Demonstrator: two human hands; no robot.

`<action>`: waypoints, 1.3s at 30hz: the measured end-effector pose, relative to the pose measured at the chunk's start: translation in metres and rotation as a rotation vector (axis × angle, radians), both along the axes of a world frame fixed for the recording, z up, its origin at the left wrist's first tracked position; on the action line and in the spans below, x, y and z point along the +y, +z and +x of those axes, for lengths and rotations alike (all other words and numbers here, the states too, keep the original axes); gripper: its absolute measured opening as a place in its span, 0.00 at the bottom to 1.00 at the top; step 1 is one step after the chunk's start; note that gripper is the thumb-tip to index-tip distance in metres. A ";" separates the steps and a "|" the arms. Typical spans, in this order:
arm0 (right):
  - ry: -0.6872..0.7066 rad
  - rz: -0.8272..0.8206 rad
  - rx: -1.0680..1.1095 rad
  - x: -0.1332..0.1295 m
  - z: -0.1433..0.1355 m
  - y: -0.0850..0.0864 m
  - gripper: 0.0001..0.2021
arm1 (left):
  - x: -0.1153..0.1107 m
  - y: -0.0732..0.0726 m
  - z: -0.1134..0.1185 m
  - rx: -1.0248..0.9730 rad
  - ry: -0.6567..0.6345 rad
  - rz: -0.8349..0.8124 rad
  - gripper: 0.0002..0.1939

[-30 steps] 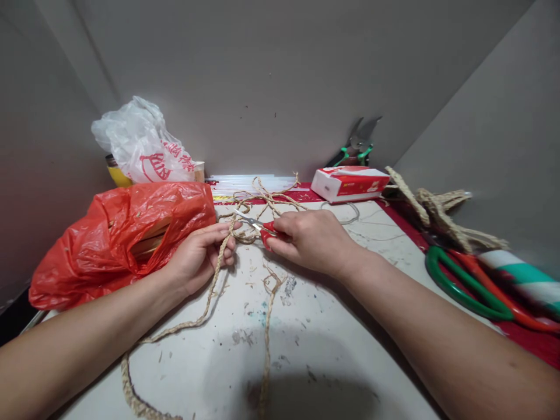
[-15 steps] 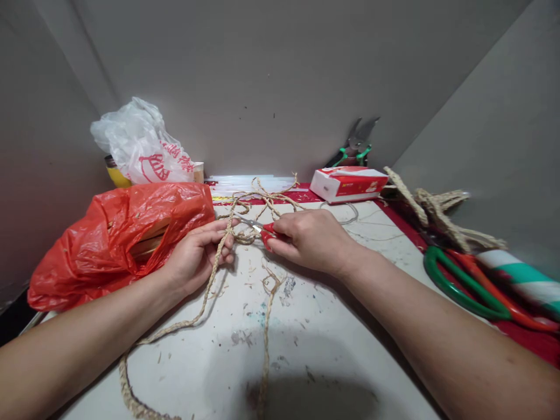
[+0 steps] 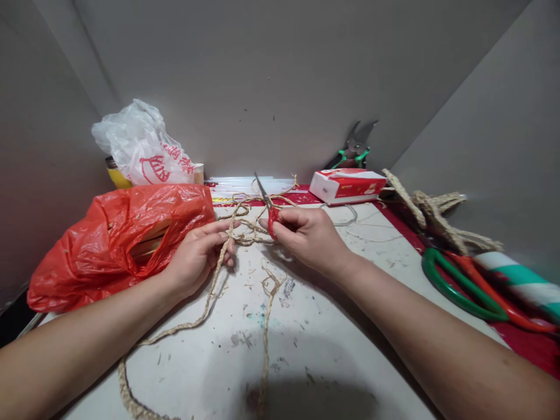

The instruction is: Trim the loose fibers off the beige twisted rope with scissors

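Observation:
A braided straw cord [image 3: 214, 286] runs up from the table's front left and crosses the fingers of my left hand [image 3: 201, 251]. That hand is turned partly palm up, its fingers curled lightly around the cord. In my right hand [image 3: 306, 233] are small scissors [image 3: 265, 198] with red handles; their blades look closed and point up, away from me, just right of the cord. Behind both hands, more cord [image 3: 249, 227] lies in loose loops. A separate length of braid [image 3: 266, 315] with a frayed end extends toward me on the table.
On the left are a red plastic bag [image 3: 122, 227] and a white plastic bag [image 3: 144, 146]. Clear sticks [image 3: 238, 185], a tissue pack [image 3: 347, 186] and pruning shears [image 3: 354, 146] line the back. Large green and orange handles [image 3: 464, 291] lie right, below dried braids [image 3: 437, 213].
The scissors have swung from pointing left at the cord to pointing upward, clear of it, and their blades have come together. My left hand stays nearly still with the cord.

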State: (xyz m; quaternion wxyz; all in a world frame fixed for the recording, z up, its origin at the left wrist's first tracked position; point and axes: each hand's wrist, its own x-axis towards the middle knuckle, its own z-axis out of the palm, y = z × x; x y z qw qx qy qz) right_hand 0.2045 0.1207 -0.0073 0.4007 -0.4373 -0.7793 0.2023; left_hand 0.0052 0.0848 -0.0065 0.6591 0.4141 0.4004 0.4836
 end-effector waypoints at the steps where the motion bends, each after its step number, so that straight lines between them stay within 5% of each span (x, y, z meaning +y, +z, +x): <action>1: 0.017 -0.114 0.133 -0.002 -0.004 0.000 0.19 | -0.002 -0.001 0.001 0.083 0.019 0.055 0.13; 6: 0.047 -0.600 0.641 -0.009 -0.022 0.003 0.18 | -0.017 -0.008 0.004 0.522 0.111 0.385 0.16; 12: 0.107 -0.724 0.882 -0.010 -0.025 0.009 0.17 | -0.022 -0.008 0.005 0.602 0.067 0.467 0.16; 16: 0.187 -0.735 0.865 -0.014 -0.026 0.013 0.16 | -0.018 -0.001 0.009 0.283 -0.083 0.175 0.14; 19: 0.229 -0.704 0.804 -0.017 -0.027 0.013 0.16 | -0.015 0.000 0.009 0.127 -0.117 0.112 0.10; 27: 0.102 -0.411 0.621 -0.013 -0.023 0.004 0.11 | -0.015 0.001 0.007 0.142 -0.097 0.060 0.06; 39: 0.066 -0.344 0.587 -0.009 -0.024 0.001 0.12 | -0.014 -0.002 0.004 0.103 -0.091 0.060 0.05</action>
